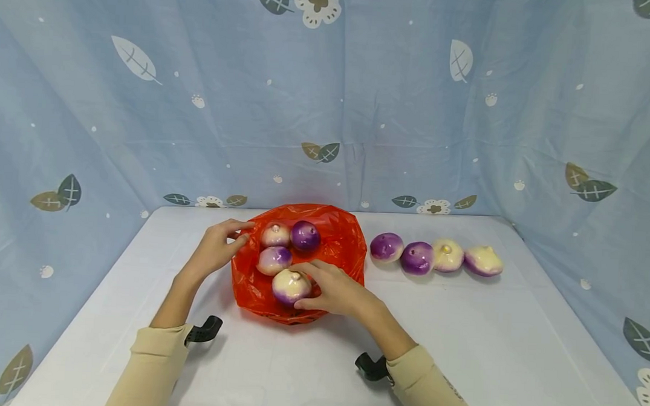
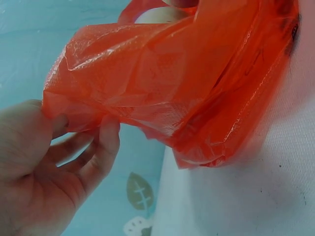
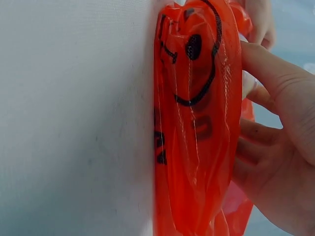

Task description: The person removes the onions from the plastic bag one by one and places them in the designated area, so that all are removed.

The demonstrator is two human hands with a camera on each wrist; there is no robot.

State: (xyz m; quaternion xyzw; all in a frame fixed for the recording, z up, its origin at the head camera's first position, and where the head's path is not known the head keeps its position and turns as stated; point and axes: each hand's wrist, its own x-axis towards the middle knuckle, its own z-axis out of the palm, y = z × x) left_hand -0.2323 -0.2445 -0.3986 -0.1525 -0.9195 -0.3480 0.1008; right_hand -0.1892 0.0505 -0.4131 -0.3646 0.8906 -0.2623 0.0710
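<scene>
A red plastic bag lies spread open on the table, its mouth facing up. Inside it are three glossy purple-and-white turnips, close together toward the left. My right hand reaches over the near right part of the bag and grips another turnip, thumb on the near side and fingers over the far side. At the left rim, my left hand pinches the bag's edge between thumb and fingers; the left wrist view shows the thin film pulled out. In the right wrist view the bag's wall hides the held turnip.
A row of several more turnips lies on the white table, right of the bag. Behind and beside the table hangs a blue curtain with leaf prints. Both wrists carry black camera mounts.
</scene>
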